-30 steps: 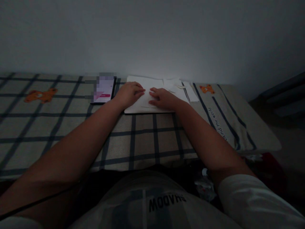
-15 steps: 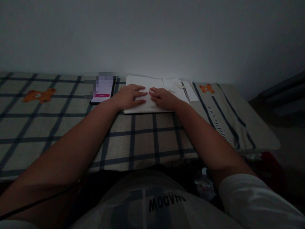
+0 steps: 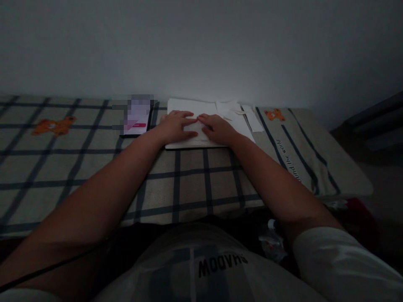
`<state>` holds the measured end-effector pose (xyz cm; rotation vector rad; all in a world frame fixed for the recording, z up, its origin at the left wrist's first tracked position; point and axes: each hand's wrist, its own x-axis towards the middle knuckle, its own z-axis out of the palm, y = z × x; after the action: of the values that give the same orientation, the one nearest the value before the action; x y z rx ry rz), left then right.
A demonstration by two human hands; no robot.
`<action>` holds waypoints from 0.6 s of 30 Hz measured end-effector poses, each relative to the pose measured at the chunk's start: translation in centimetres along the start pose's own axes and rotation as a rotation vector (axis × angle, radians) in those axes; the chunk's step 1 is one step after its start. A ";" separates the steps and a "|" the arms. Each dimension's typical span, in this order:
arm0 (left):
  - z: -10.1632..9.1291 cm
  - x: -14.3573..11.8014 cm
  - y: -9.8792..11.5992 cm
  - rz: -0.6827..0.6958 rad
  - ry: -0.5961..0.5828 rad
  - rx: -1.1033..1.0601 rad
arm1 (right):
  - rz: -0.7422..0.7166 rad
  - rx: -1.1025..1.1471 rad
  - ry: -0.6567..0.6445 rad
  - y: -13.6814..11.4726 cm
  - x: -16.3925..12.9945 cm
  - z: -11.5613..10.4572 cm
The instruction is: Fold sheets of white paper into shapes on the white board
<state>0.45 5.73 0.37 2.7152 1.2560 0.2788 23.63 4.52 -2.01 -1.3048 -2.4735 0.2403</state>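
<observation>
White sheets of paper (image 3: 192,106) lie in a flat stack on the checked cloth, close to the wall. My left hand (image 3: 178,126) rests palm down on the left part of the stack, fingers stretched and apart. From the right, my right hand (image 3: 217,128) lies on the same paper with its fingers extended. The fingertips of both hands meet or nearly meet near the middle of the sheet. Beyond my right hand are loose torn pieces of paper (image 3: 228,108) and a paper strip (image 3: 253,121).
Left of the paper lies a phone (image 3: 140,115) with a lit, partly pixelated screen. The checked tablecloth (image 3: 189,188) bears orange bear prints. A plain wall (image 3: 201,50) rises behind. Below the table's edge, at right, is a clear plastic bottle (image 3: 272,243) with a white cap.
My left hand has shifted slightly right, and its fingertips have come up to those of my right hand. The paper and phone lie as before; the view has moved a little.
</observation>
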 end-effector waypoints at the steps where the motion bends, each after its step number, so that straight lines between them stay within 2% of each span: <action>1: 0.0 0.1 0.0 -0.030 -0.015 -0.008 | -0.002 -0.002 0.003 0.0 0.0 0.0; 11: -0.3 0.5 1.3 -0.142 -0.052 -0.020 | 0.002 -0.030 -0.003 -0.2 -0.1 0.0; 18: -0.4 0.4 1.3 -0.132 -0.062 -0.032 | -0.009 -0.056 -0.021 -0.6 -0.1 -0.2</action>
<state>1.56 5.24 1.05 2.5792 1.3934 0.1971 23.33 4.07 -1.69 -1.3198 -2.5194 0.1849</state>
